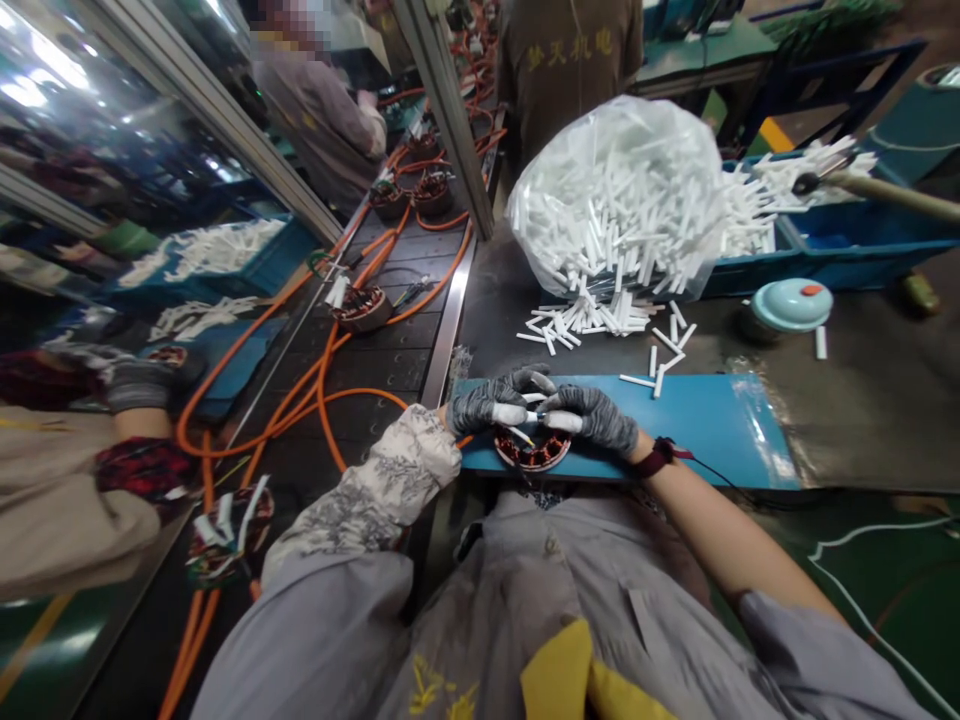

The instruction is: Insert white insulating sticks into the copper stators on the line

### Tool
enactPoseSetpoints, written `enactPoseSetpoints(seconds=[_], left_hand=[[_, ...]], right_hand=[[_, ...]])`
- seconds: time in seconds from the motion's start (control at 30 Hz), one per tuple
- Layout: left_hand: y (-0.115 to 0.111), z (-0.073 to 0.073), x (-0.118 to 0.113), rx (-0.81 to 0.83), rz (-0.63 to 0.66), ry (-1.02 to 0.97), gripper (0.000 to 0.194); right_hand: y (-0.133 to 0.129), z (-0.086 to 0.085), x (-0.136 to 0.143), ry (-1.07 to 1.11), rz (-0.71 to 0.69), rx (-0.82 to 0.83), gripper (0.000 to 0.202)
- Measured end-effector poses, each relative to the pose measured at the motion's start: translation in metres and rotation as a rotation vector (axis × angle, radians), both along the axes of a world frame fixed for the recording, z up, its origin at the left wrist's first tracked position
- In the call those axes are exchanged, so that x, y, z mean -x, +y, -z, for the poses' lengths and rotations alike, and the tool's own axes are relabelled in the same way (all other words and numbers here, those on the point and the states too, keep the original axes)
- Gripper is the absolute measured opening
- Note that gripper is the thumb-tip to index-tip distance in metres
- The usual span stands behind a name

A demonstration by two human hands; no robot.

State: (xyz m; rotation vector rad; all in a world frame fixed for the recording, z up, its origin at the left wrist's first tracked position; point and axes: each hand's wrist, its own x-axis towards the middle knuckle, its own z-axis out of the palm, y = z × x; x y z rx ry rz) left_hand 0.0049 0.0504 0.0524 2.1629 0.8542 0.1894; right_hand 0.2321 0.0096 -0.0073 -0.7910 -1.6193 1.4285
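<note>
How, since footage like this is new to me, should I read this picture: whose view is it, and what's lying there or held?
It comes from a camera on a person's head, looking forward and down. The gloved left hand and right hand meet over a copper-wound ring at the near edge of a blue mat; what their fingertips grip is too small to tell. Beyond lie loose white pieces and a full clear bag. Similar rings sit leftward.
</note>
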Motion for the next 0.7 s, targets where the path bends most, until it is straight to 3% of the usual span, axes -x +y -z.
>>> enactPoseSetpoints(seconds=[0.17,0.3,0.4,0.5,0.6,0.7], left_hand=[[0.009,-0.003,0.004,0.019,0.127,-0.064,0.047],[0.015,-0.010,0.002,-0.310,0.223,0.091,0.027],[0.007,-0.011,-0.014,-0.520,0.196,0.274,0.033],[-0.001,-0.009,-0.040,-0.557,0.194,0.355,0.040],[-0.005,-0.013,-0.050,-0.484,0.206,0.296,0.033],[-0.010,-0.021,-0.029,-0.490,0.006,0.076,0.040]], right_hand=[[-0.006,-0.003,0.009,-0.148,0.076,-0.145,0.030],[-0.016,-0.009,0.011,-0.389,0.225,-0.268,0.023],[-0.023,-0.008,0.002,-0.347,0.281,-0.279,0.024],[-0.026,-0.001,-0.009,-0.190,0.265,-0.194,0.032],[-0.034,0.002,-0.018,-0.145,0.300,-0.135,0.031],[-0.051,0.001,-0.019,-0.234,0.379,-0.223,0.017]])
